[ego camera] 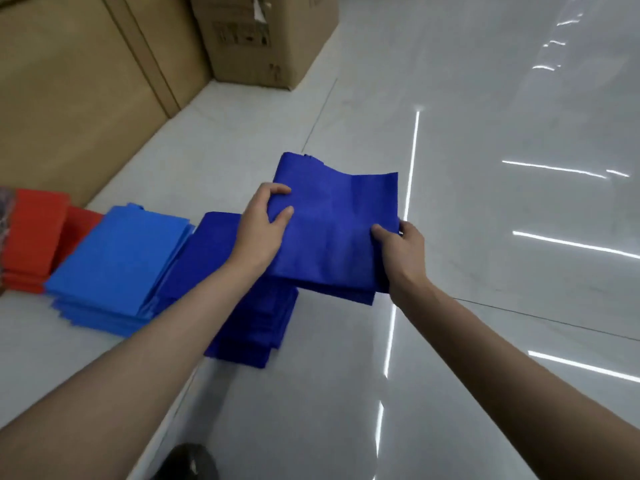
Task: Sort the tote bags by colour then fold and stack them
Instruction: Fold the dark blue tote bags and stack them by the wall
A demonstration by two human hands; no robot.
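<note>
A folded dark blue tote bag (337,223) is held in the air above the floor. My left hand (261,225) grips its left edge, thumb on top. My right hand (401,251) pinches its right edge near the lower corner. Below and to the left lies a stack of folded dark blue bags (249,323), partly hidden by my left forearm. Left of it sits a stack of light blue bags (117,261). Further left, stacks of red bags (34,233) reach the frame's edge.
Large cardboard boxes (266,36) stand at the back, and more cardboard (69,91) lines the left side. The glossy white tiled floor (502,237) stretches to the right. A dark shoe (190,462) shows at the bottom edge.
</note>
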